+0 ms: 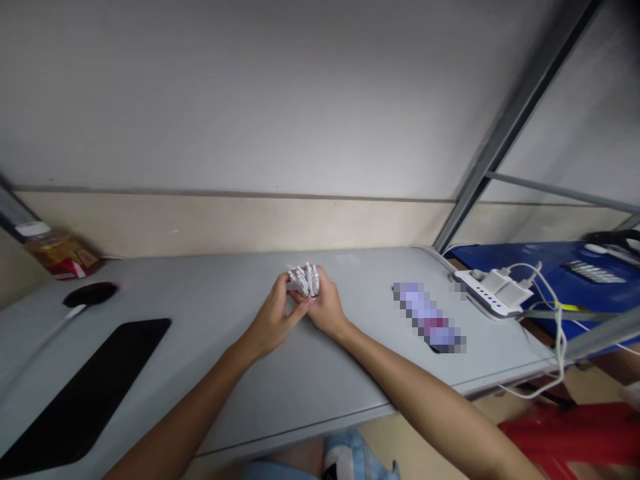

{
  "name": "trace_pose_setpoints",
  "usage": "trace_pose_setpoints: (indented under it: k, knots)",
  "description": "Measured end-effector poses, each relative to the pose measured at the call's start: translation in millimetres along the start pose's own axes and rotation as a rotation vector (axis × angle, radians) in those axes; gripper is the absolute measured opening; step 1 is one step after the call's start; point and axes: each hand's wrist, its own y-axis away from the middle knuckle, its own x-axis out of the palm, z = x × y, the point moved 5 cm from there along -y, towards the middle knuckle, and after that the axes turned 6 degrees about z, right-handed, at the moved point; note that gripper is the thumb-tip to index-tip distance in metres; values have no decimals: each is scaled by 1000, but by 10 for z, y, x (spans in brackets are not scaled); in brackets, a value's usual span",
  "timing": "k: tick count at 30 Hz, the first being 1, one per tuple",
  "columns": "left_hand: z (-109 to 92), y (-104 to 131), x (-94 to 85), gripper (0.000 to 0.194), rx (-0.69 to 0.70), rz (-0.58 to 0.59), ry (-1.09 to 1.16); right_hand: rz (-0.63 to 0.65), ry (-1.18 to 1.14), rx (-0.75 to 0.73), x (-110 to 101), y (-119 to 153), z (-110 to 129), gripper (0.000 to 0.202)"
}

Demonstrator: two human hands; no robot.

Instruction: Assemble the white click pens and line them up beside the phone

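Note:
Both hands meet over the middle of the grey table [215, 373], around a small white object [306, 280] with jagged, ridged pieces along its top. Its exact kind I cannot make out. My left hand [273, 317] grips its left side, the thumb reaching across the near side toward the other hand. On the right side, my right hand [327, 307] is wrapped around it, with part of its fingers hidden. The object is held near the tabletop; whether it touches the surface I cannot tell.
To the right lie a blurred-out phone-like item [427, 317] and a white power strip [487, 293] with plugged-in adapters and cables. A black mat [95, 393], a black round pad [91, 294] and a bottle [63, 253] are on the left. A wall stands behind.

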Motion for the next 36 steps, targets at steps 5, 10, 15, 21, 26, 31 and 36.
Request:
trace_pose_setpoints:
  k: [5,10,15,21,26,31,36]
  knots:
    - [26,25,-41,28,-60,-23,23,60,65,-76,68,69,109,44]
    - [-77,54,-73,28,-18,64,56,48,76,-95,93,95,103,48]
    - [-119,51,-100,26,57,52,-2,54,87,-108,161,122,65,57]
    - [-53,24,-67,25,25,2,-59,75,50,-90,216,142,58,62]
    - [-76,18,-74,27,21,-39,-26,58,-21,-72,221,129,33,63]
    - [-18,20,-52,28,-25,-20,69,68,-94,-34,232,105,-15,57]
    - [19,20,-68,29,-57,-56,83,117,-149,-33,283,122,27,54]
